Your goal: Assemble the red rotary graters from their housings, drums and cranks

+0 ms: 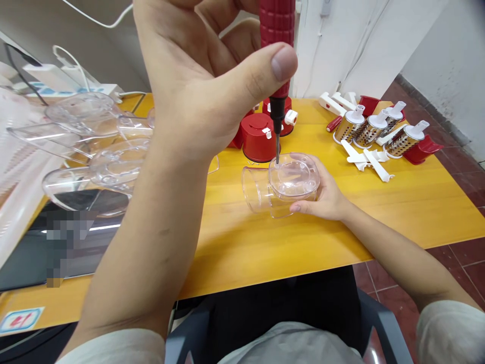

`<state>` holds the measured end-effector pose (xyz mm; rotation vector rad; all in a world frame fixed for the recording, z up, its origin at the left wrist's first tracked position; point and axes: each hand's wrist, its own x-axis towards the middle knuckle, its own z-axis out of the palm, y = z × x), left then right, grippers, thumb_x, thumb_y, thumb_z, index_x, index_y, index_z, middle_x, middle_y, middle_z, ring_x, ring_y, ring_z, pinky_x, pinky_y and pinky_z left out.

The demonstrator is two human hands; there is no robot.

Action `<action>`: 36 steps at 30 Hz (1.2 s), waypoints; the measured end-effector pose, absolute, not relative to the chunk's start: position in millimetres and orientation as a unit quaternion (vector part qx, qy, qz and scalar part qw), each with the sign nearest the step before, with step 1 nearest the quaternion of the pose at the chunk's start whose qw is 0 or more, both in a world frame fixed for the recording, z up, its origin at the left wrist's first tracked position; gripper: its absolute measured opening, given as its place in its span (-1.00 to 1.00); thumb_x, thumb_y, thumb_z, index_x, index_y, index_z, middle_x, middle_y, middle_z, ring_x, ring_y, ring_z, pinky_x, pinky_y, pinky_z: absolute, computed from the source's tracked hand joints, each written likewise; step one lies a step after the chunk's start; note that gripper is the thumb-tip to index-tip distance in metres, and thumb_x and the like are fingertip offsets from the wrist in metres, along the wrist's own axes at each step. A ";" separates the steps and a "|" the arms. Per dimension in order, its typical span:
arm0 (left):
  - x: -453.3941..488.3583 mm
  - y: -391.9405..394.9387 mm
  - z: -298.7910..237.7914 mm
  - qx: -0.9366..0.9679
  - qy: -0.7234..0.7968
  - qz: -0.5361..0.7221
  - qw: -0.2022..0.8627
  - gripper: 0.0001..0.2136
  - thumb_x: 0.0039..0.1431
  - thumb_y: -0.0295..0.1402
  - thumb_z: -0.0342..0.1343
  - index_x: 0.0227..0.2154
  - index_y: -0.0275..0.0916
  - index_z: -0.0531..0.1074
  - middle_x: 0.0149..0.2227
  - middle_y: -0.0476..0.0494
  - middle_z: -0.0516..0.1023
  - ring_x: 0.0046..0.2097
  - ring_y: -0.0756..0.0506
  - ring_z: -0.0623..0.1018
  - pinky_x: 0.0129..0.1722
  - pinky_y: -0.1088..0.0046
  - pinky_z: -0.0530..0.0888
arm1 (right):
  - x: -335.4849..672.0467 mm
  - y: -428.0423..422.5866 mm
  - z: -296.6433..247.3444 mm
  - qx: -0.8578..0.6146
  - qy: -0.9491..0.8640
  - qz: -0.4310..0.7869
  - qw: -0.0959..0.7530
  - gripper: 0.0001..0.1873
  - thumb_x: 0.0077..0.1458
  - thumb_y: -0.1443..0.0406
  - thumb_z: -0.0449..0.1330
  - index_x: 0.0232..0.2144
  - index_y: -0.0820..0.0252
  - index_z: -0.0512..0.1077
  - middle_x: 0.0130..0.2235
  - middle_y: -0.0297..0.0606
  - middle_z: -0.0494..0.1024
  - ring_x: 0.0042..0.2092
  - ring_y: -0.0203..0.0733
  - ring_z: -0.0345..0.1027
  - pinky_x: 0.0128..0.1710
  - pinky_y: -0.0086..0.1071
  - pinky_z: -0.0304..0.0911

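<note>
Farthest left, along the left edge of the yellow table, a pile of clear plastic shells lay on their sides, with a white power strip and its cables behind them near the far left corner.

Next came the left hand, raised high above the table's middle. Its fingers were curled round the red screwdriver and the thumb was pressed flat against the handle. The screwdriver's long axis ran almost vertical, and the thin metal bit pointed straight down, with its tip on the far rim of the clear housing.

Behind the bit, towards the far edge, stood red bases with white clips.

The clear housing rested on the table near its centre, with its long axis running left to right. The tubular end pointed towards the left edge and the wide oval face was turned upward.

The right hand cupped the housing's right end, with the fingers wrapped round its far side and the thumb laid along the near side, steadying it on the table.

Further right, by the far right corner, four perforated metal drums lay tilted in a row, with white strips just in front of them and a red tray beside them.
</note>
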<state>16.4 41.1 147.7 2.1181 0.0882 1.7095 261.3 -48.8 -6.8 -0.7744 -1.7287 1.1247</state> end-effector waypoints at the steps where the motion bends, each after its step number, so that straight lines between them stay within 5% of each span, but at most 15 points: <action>1: 16.5 42.2 147.4 0.767 -0.051 0.611 0.189 -0.61 0.56 -0.09 0.51 0.36 0.13 0.76 0.12 0.04 0.70 0.16 -0.19 0.82 0.06 0.26 0.85 | 261.5 -48.8 -6.8 -0.309 -0.701 0.454 0.455 0.27 -0.01 -0.18 0.75 0.56 -0.06 0.29 0.57 -0.02 0.48 0.56 0.13 0.52 0.69 0.10 0.49; 3: 17.1 40.6 147.2 0.758 -0.115 0.609 0.206 -0.44 0.41 0.00 0.62 0.36 -0.02 0.72 0.10 0.05 0.76 0.15 -0.20 0.84 -0.01 0.36 0.83 | 261.7 -48.9 -6.5 -0.303 -0.702 0.451 0.459 0.26 0.00 -0.16 0.76 0.55 -0.05 0.29 0.57 -0.01 0.48 0.56 0.12 0.53 0.69 0.11 0.49; 4: 17.4 38.3 147.2 0.751 -0.035 0.607 0.258 -0.61 0.55 -0.17 0.54 0.31 -0.09 0.71 0.12 0.02 0.79 0.24 -0.23 0.83 0.10 0.29 0.83 | 261.7 -48.9 -6.3 -0.305 -0.703 0.450 0.459 0.26 -0.01 -0.17 0.75 0.55 -0.04 0.29 0.57 -0.01 0.48 0.55 0.13 0.53 0.69 0.11 0.49; 7: 19.0 42.3 146.7 0.741 0.035 0.599 0.302 -0.70 0.65 -0.39 0.43 0.32 -0.07 0.70 0.17 0.06 0.78 0.32 -0.21 0.78 0.24 0.20 0.79 | 261.0 -48.8 -5.4 -0.318 -0.700 0.451 0.453 0.30 -0.05 -0.23 0.75 0.55 -0.03 0.30 0.57 0.00 0.48 0.55 0.15 0.53 0.67 0.14 0.52; 9: 20.2 64.0 145.7 0.762 -0.107 0.596 0.230 -0.64 0.64 -0.19 0.45 0.38 0.03 0.70 0.21 0.09 0.77 0.26 -0.21 0.80 0.04 0.29 0.83 | 260.4 -48.7 -4.9 -0.323 -0.698 0.451 0.453 0.31 -0.07 -0.25 0.75 0.54 -0.03 0.31 0.56 0.00 0.48 0.54 0.16 0.53 0.67 0.13 0.53; 10: 20.7 79.1 145.1 0.769 -0.194 0.578 0.191 -0.42 0.53 0.06 0.51 0.47 0.02 0.63 0.25 0.07 0.78 0.26 -0.26 0.81 0.00 0.31 0.85 | 260.2 -48.6 -4.8 -0.323 -0.697 0.451 0.453 0.31 -0.07 -0.25 0.75 0.54 -0.03 0.31 0.56 0.00 0.49 0.54 0.15 0.54 0.66 0.13 0.53; 12: 21.7 108.1 144.1 0.788 -0.200 0.563 0.150 -0.24 0.44 0.21 0.51 0.55 0.04 0.52 0.30 0.03 0.74 0.31 -0.34 0.80 0.10 0.16 0.86 | 260.3 -48.4 -5.1 -0.318 -0.699 0.451 0.455 0.29 -0.05 -0.22 0.75 0.54 -0.02 0.31 0.56 0.00 0.49 0.54 0.14 0.54 0.66 0.11 0.55; 20: 33.1 104.3 135.2 0.757 -0.147 0.613 0.174 -0.50 0.61 0.00 0.42 0.34 -0.17 0.47 0.23 0.03 0.81 0.28 -0.31 0.84 -0.02 0.27 0.83 | 264.0 -48.0 -10.4 -0.276 -0.712 0.436 0.476 0.21 0.05 -0.06 0.77 0.56 -0.04 0.31 0.55 -0.06 0.52 0.54 0.04 0.57 0.65 -0.02 0.55; 26: 31.7 84.1 137.0 0.742 -0.203 0.606 0.202 -0.33 0.50 0.15 0.45 0.39 -0.20 0.49 0.22 0.00 0.85 0.28 -0.36 0.86 -0.04 0.17 0.90 | 264.0 -47.0 -10.2 -0.281 -0.718 0.434 0.467 0.22 0.05 -0.11 0.76 0.57 -0.06 0.29 0.56 -0.04 0.50 0.52 0.07 0.58 0.62 0.03 0.59; 30: 19.2 36.1 145.7 0.756 0.083 0.611 0.219 -0.63 0.59 -0.16 0.49 0.30 -0.14 0.64 0.24 0.05 0.74 0.42 -0.30 0.75 0.33 0.02 0.80 | 263.8 -47.0 -9.3 -0.302 -0.718 0.435 0.452 0.28 0.03 -0.22 0.73 0.58 -0.05 0.27 0.58 -0.02 0.46 0.55 0.12 0.54 0.64 0.07 0.57; 33: 17.2 12.1 149.6 0.750 0.121 0.610 0.226 -0.56 0.59 -0.12 0.47 0.34 -0.19 0.61 0.23 -0.05 0.71 0.37 -0.36 0.78 0.28 0.05 0.83 | 263.5 -47.2 -9.3 -0.306 -0.715 0.437 0.451 0.29 0.02 -0.23 0.73 0.58 -0.03 0.27 0.58 0.00 0.46 0.56 0.14 0.53 0.66 0.10 0.54; 36: 21.1 7.4 151.6 0.736 0.112 0.609 0.273 -0.72 0.66 -0.35 0.41 0.26 -0.23 0.54 0.17 -0.02 0.74 0.34 -0.31 0.81 0.27 0.10 0.85 | 262.8 -47.2 -9.8 -0.290 -0.711 0.445 0.461 0.26 0.03 -0.17 0.75 0.57 -0.04 0.27 0.59 -0.02 0.46 0.56 0.11 0.54 0.65 0.05 0.56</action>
